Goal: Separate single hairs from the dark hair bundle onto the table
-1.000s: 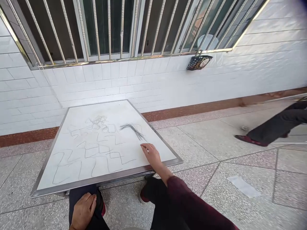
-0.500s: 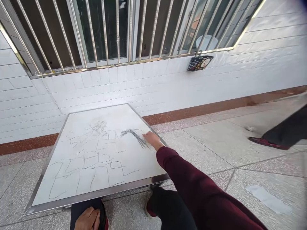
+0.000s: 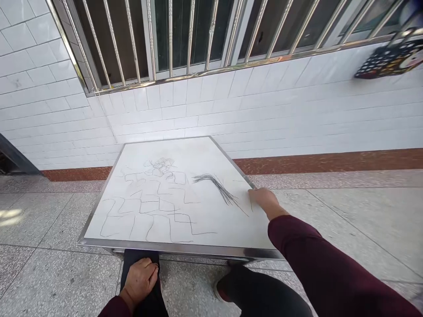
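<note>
A white-topped table (image 3: 228, 235) with a metal rim stands before me. On it lies a bundle of thin dark wires (image 3: 216, 185), bent over at its far left end, a few ends straying out lower right. Zigzag-bent single wires (image 3: 158, 213) spread over the left half, with a tangle of fine wires (image 3: 160, 164) behind them. My right hand (image 3: 264, 199) is at the table's right edge, fingertips pinched; a short thin wire hangs down from them. My left hand (image 3: 141, 278) rests on my left thigh, fingers curled closed, nothing visible in it.
A tiled wall (image 3: 211, 110) with a barred window (image 3: 198, 39) rises behind the table. A patterned bag (image 3: 390, 61) hangs from the bars at upper right. Speckled floor (image 3: 330, 220) surrounds the table; my legs (image 3: 264, 290) are at its front edge.
The view has swung left, so the table appears further right. My right hand has moved away from the bundle to the table's right edge. The other person's leg is out of view.
</note>
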Demonstrator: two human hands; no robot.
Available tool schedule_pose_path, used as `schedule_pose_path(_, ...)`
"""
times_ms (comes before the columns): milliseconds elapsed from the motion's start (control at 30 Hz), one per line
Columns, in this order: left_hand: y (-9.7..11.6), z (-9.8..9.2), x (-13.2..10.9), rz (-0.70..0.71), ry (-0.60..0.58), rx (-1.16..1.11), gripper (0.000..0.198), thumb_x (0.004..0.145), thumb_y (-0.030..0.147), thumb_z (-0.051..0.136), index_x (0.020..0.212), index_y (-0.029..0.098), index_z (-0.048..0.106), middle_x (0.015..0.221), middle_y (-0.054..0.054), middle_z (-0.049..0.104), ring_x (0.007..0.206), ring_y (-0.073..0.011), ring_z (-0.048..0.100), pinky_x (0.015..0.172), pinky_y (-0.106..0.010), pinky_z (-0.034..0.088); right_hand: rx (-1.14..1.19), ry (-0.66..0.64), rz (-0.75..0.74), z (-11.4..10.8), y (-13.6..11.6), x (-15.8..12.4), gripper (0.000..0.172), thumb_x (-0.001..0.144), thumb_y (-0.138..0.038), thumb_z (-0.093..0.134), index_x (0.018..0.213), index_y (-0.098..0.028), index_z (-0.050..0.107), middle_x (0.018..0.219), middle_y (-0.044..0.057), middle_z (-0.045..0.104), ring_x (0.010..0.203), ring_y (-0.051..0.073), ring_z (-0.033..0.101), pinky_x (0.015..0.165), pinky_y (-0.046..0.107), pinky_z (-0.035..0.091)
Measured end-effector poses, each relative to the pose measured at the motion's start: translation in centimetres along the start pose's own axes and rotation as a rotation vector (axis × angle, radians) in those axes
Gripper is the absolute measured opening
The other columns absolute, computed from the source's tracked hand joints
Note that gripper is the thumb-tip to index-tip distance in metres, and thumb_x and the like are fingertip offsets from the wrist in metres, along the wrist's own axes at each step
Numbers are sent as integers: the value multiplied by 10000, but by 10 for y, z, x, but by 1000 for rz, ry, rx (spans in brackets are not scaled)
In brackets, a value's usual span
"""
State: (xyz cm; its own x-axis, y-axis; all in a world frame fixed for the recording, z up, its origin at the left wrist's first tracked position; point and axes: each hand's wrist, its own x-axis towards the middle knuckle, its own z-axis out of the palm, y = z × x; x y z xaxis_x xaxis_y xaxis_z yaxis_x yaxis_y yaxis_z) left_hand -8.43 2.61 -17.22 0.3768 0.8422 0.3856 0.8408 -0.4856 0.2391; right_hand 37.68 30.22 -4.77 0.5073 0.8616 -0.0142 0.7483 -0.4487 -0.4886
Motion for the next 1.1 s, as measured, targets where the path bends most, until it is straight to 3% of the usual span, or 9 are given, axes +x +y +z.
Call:
schedule_pose_path(200,-1,2,2,41,42,-14,228,921,163,450,790,186,636,708,-37,616,667,-161,602,635,-270,478,257,103,-8,-39,4,-42,221,802,-231,485,922,-98,613,784,156,674,702,224,591,644,329,405)
schedule_pose_path(400,17,-8,9,4,76,-265,311,956,218,419,772,186,667,693,-41,626,668,-145,613,642,-242,491,559,-15,-243,-50,-16,-156,264,841,-468,498,849,-204,511,686,4,617,515,113,480,518,245,371)
schedule_pose_path(500,39,-44,33,-188,127,-506,313,979,266,396,908,190,691,833,-69,674,805,-168,644,741,-281,512,1023,-467,-366,-55,-23,-225,324,818,-508,590,846,-211,462,689,-30,553,476,72,378,449,206,258)
schedule_pose_path(600,62,-93,68,-285,259,-640,289,957,352,460,1100,214,669,1092,-106,669,1027,-224,622,900,-376,495,1182,-839,-384,-58,-26,-278,295,836,-447,639,852,-199,481,671,-49,511,460,45,307,443,205,191)
schedule_pose_path(667,76,-119,87,-258,242,-744,376,941,380,499,1290,264,572,1322,-101,575,1228,-247,523,1009,-411,437,1225,-1009,-389,-55,-27,-300,274,855,-417,641,846,-194,483,656,-52,500,460,39,290,452,212,183)
schedule_pose_path(733,90,-134,96,-246,143,-884,416,940,394,506,1340,282,530,1396,-82,528,1305,-248,463,1073,-425,381,1244,-1103,-381,-48,-27,-313,272,866,-411,640,840,-193,478,652,-51,499,462,38,287,454,216,174)
schedule_pose_path(833,106,-136,91,-332,-4,-1153,431,938,423,502,1328,244,540,1240,-106,638,1070,-226,637,944,-395,494,1248,-1133,-350,-37,-26,-326,295,859,-436,646,839,-197,475,660,-48,500,464,41,291,442,214,160)
schedule_pose_path(933,117,-132,80,-446,-23,-1283,444,901,431,562,1276,194,576,1034,-102,710,757,-168,679,724,-321,556,1205,-1103,-358,-33,-23,-336,296,861,-458,632,871,-206,476,663,-48,508,474,51,315,434,202,180)
schedule_pose_path(1100,130,-143,71,-498,-60,-1292,416,888,438,574,1185,157,646,969,-104,736,684,-158,679,652,-293,553,961,-902,-512,-39,-22,-351,268,916,-435,545,1070,-221,501,675,-45,538,518,78,402,486,207,316)
